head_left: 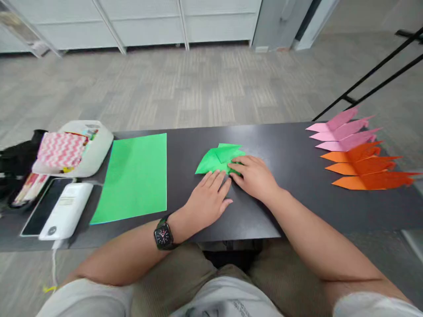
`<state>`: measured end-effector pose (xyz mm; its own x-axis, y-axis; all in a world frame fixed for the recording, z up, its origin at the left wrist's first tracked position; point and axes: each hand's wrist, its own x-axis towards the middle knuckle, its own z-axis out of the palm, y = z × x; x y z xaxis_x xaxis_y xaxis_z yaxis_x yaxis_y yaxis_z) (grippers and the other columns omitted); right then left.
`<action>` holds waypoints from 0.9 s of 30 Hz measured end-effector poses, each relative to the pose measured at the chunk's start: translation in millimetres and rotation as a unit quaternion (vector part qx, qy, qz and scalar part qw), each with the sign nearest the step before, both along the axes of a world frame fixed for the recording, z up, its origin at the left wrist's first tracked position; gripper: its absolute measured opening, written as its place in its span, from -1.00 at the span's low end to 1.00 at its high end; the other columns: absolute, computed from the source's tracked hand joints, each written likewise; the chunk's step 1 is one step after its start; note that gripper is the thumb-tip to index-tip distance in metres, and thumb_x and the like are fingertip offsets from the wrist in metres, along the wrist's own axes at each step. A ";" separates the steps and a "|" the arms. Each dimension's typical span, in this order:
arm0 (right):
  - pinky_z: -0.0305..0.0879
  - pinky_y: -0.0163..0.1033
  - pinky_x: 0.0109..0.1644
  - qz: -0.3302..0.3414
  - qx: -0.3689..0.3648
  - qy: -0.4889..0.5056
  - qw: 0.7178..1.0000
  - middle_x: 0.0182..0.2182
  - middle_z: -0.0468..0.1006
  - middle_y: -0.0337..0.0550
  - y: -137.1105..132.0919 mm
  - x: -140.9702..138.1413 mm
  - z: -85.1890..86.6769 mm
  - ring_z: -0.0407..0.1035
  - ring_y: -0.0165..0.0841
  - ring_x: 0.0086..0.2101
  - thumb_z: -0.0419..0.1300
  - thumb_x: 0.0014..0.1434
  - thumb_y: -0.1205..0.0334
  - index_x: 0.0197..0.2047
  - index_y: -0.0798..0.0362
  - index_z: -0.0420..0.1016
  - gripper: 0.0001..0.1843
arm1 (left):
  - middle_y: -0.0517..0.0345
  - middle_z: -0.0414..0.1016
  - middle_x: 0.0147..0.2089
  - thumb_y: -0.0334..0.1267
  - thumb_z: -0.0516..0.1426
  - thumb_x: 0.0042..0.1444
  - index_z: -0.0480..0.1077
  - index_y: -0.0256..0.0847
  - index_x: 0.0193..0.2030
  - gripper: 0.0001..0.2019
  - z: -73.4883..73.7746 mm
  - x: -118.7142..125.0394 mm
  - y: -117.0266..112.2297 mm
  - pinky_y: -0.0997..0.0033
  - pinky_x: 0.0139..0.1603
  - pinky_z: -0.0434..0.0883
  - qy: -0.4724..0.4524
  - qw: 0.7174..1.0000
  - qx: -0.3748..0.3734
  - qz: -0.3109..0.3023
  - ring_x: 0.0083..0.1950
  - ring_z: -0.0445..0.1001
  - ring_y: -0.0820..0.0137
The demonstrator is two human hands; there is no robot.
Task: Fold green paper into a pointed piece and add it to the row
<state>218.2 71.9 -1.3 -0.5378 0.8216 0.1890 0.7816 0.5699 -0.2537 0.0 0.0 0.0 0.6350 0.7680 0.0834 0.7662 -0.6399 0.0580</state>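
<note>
A piece of folded green paper (216, 157) lies on the dark table in front of me, with several creased layers and pointed corners. My left hand (208, 198) rests flat at its near edge, fingers stretched out and the fingertips touching the paper. From the right, my right hand (256, 176) lies over the paper's right part with its fingers extended and slightly bent, pressing on it. The paper under the right fingers is hidden. Left of the hands lies a stack of flat green sheets (137, 178).
Pink folded paper figures (343, 132) and orange ones (363, 169) stand in a row at the table's right end. On the left are a white basket (102, 149) with a pink patterned pouch (61, 149), a phone (41, 211) and a white power bank (66, 211) with a cable.
</note>
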 end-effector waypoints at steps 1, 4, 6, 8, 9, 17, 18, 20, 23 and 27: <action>0.41 0.14 0.25 -0.008 0.002 0.007 1.000 0.16 0.67 0.00 0.4 0.3 -0.8 0.52 -0.01 0.12 0.26 0.45 0.20 0.15 -0.02 0.72 -0.71 | -0.36 0.28 0.58 0.03 0.11 0.52 0.31 -0.39 0.52 -0.37 -0.3 -1.1 2.1 -0.11 0.65 0.17 -0.002 1.000 0.001 -0.011 0.60 0.28 -0.11; 0.41 0.13 0.23 -0.033 0.005 0.022 0.999 0.14 0.67 0.03 2.2 1.1 -2.6 0.52 -0.02 0.10 0.24 0.47 0.15 0.09 -0.04 0.73 -0.73 | -0.33 0.27 0.59 0.02 0.14 0.51 0.32 -0.35 0.51 -0.39 0.9 -4.0 6.9 -0.08 0.65 0.16 -0.017 0.999 0.006 -0.036 0.62 0.25 -0.07; 0.41 0.14 0.20 -0.052 0.006 0.028 0.998 0.11 0.68 0.06 4.0 1.6 -3.2 0.53 -0.01 0.07 0.27 0.45 0.11 0.05 -0.02 0.73 -0.75 | -0.31 0.31 0.56 0.00 0.17 0.49 0.35 -0.33 0.49 -0.41 5.0 -5.9 8.8 -0.07 0.63 0.19 -0.032 0.998 0.010 -0.048 0.60 0.27 -0.05; 0.42 0.14 0.18 -0.068 0.004 0.027 0.997 0.09 0.68 0.07 6.2 2.3 -3.0 0.54 -0.01 0.04 0.30 0.43 0.10 0.02 -0.01 0.73 -0.77 | -0.23 0.41 0.49 -0.07 0.19 0.48 0.42 -0.29 0.42 -0.51 12.2 -9.2 10.8 -0.06 0.57 0.27 -0.056 0.997 0.017 -0.045 0.52 0.36 -0.02; 0.42 0.13 0.17 -0.073 0.002 0.025 0.997 0.08 0.68 0.07 7.3 2.9 -2.6 0.54 0.00 0.03 0.32 0.42 0.11 0.00 0.00 0.73 -0.78 | -0.19 0.47 0.43 -0.11 0.19 0.48 0.46 -0.25 0.36 -0.58 16.3 -11.9 12.5 -0.05 0.51 0.32 -0.070 0.997 0.022 -0.034 0.45 0.42 0.01; 0.43 0.14 0.18 -0.064 -0.019 0.032 0.997 0.06 0.67 0.07 12.9 11.0 -2.1 0.56 -0.01 0.02 0.37 0.37 0.15 -0.03 0.00 0.70 -0.82 | -0.02 0.56 0.03 -0.08 0.26 0.41 0.54 -0.17 0.07 -0.75 25.2 -44.5 40.8 0.07 0.10 0.45 -0.145 0.985 0.010 0.089 0.04 0.52 0.12; 0.44 0.14 0.19 -0.059 -0.021 0.037 0.997 0.07 0.67 0.07 13.0 12.1 -2.7 0.56 -0.01 0.03 0.38 0.36 0.16 -0.02 0.00 0.70 -0.83 | -0.01 0.55 0.02 -0.09 0.26 0.41 0.55 -0.16 0.05 -0.78 23.0 -45.6 42.5 0.09 0.09 0.45 -0.146 0.986 -0.002 0.079 0.03 0.52 0.14; 0.45 0.14 0.21 -0.048 -0.024 0.048 0.997 0.08 0.67 0.07 13.1 14.0 -4.1 0.57 -0.01 0.04 0.38 0.35 0.19 -0.02 0.01 0.70 -0.83 | 0.02 0.55 0.00 -0.12 0.26 0.41 0.58 -0.14 0.01 -0.82 18.8 -45.0 43.2 0.11 0.06 0.44 -0.141 0.988 -0.021 0.060 0.00 0.52 0.17; 0.46 0.12 0.23 -0.032 -0.026 0.063 0.997 0.09 0.67 0.07 13.7 16.3 -5.7 0.58 -0.02 0.05 0.39 0.34 0.21 -0.01 0.02 0.69 -0.82 | 0.03 0.55 -0.04 -0.15 0.24 0.42 0.62 -0.14 -0.07 -0.85 14.6 -41.5 41.9 0.11 0.02 0.44 -0.135 0.989 -0.051 0.046 -0.04 0.52 0.19; 0.46 0.14 0.25 -0.023 -0.030 0.067 0.997 0.09 0.67 0.07 15.6 18.0 -6.9 0.58 -0.02 0.07 0.39 0.33 0.22 0.01 0.01 0.68 -0.80 | 0.05 0.55 -0.09 -0.24 0.20 0.43 0.64 -0.14 -0.11 -0.84 12.1 -40.5 43.1 0.13 0.04 0.45 -0.150 0.983 -0.090 0.054 -0.04 0.54 0.21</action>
